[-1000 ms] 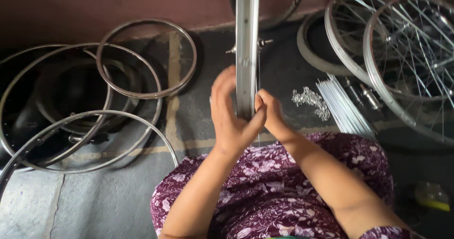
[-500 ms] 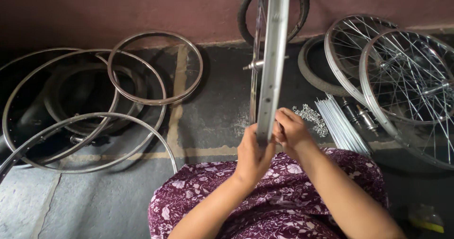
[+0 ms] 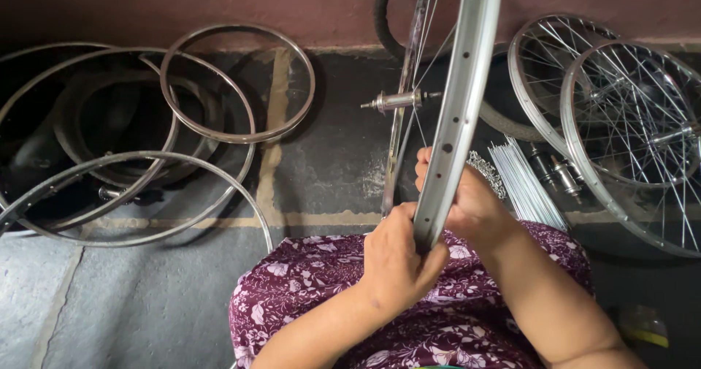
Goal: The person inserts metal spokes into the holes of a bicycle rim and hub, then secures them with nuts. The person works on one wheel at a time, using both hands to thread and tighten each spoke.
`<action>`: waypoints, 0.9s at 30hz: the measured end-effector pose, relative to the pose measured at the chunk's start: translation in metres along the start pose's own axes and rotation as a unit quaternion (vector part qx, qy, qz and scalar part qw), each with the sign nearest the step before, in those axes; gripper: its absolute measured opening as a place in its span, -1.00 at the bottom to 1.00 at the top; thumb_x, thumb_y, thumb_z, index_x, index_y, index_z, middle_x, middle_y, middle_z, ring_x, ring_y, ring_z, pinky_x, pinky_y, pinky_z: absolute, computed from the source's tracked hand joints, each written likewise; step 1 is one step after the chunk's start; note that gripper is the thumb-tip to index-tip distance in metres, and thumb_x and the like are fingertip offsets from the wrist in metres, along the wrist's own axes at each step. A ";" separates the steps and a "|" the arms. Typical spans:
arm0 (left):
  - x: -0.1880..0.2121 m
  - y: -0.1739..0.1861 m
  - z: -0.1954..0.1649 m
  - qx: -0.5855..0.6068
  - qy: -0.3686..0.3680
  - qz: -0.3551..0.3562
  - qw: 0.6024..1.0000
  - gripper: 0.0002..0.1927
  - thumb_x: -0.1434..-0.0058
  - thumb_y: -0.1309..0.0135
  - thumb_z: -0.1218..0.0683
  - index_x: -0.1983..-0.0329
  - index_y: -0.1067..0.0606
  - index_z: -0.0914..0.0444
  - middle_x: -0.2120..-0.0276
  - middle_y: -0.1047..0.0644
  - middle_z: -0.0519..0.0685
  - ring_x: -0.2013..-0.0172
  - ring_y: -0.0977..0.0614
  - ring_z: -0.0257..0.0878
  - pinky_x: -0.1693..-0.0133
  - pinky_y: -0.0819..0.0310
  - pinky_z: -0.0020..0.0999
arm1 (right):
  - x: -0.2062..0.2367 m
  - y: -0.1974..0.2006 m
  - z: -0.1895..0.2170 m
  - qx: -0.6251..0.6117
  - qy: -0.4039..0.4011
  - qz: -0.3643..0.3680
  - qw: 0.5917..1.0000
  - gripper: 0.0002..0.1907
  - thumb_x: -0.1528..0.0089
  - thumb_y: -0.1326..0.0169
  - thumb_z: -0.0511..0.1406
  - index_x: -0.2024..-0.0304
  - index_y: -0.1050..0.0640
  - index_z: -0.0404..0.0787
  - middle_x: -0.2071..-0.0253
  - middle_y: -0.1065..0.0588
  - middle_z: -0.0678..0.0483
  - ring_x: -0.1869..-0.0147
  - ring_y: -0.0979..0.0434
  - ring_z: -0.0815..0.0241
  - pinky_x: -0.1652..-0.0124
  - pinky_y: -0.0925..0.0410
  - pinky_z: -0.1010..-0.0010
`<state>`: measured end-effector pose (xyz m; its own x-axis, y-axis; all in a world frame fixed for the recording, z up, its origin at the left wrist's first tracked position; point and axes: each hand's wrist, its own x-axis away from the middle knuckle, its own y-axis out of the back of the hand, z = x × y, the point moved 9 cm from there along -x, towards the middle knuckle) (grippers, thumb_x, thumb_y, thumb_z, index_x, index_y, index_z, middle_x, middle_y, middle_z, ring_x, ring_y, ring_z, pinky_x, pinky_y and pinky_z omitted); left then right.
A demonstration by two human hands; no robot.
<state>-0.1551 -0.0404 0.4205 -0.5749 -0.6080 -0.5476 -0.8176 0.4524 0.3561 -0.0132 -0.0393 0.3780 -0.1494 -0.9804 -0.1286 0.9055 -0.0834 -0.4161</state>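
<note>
Both hands grip the upright wheel rim point(image 3: 460, 113): left hand point(image 3: 398, 263), right hand point(image 3: 464, 197). Few spokes fitted; most holes remain empty.

Shiny metal rim point(image 3: 458, 113), matt stone floor point(image 3: 332, 164)

- Left hand point(image 3: 398, 261) sits near the body, just left of centre, back of the hand up, fingers curled shut in a grip, thumb pressed along the top.
- Left forearm runs from the lower middle up and right to the wrist.
- Right hand point(image 3: 464, 197) lies slightly farther and to the right, fingers wrapped closed.
- Right forearm slants in from the lower right corner, bare, wrist straight.
- The two hands almost touch.
</note>
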 end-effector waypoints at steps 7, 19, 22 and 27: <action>-0.004 -0.006 0.018 0.006 0.007 -0.009 1.000 -0.70 -0.15 -0.19 0.15 0.16 -0.33 0.32 0.38 -0.45 0.12 0.40 -0.56 0.11 0.34 -0.46 -0.05 | -0.025 0.021 -0.039 -0.175 -0.092 -0.058 0.978 -0.83 -0.31 -0.11 -0.28 0.16 -0.39 -0.16 0.47 -0.21 0.28 0.47 -0.20 0.46 0.49 -0.17 0.63; -0.012 -0.015 0.021 0.038 -0.008 0.006 0.999 -0.69 -0.17 -0.21 0.13 0.18 -0.33 0.29 0.41 -0.42 0.07 0.43 -0.55 0.03 0.37 -0.44 -0.11 | -0.026 0.046 -0.054 -0.269 -0.107 -0.092 0.953 -0.83 -0.31 -0.13 -0.25 0.19 -0.44 -0.17 0.39 -0.39 0.19 0.42 -0.36 0.45 0.44 -0.28 0.65; -0.019 -0.014 0.022 0.046 -0.009 0.006 0.999 -0.69 -0.15 -0.20 0.14 0.13 -0.35 0.29 0.37 -0.43 0.07 0.41 -0.54 0.01 0.34 -0.44 -0.12 | -0.024 0.034 -0.046 -0.282 -0.101 -0.066 0.952 -0.82 -0.30 -0.11 -0.24 0.16 -0.44 -0.21 0.33 -0.45 0.14 0.35 -0.47 0.40 0.35 -0.40 0.59; -0.032 0.006 0.015 0.049 -0.034 -0.051 0.997 -0.53 -0.05 -0.20 0.12 0.01 -0.33 0.34 0.13 -0.42 0.16 0.15 -0.52 0.07 0.08 -0.42 -0.07 | -0.025 0.006 -0.027 -0.276 -0.074 0.000 0.958 -0.83 -0.48 -0.05 -0.29 0.09 -0.44 -0.31 0.26 -0.47 0.06 0.21 -0.58 0.28 0.19 -0.51 0.43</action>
<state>-0.1406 -0.0082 0.4284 -0.4828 -0.6099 -0.6285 -0.8627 0.4545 0.2216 -0.0146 -0.0109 0.3542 -0.0545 -0.9984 -0.0162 0.5520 -0.0166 -0.8337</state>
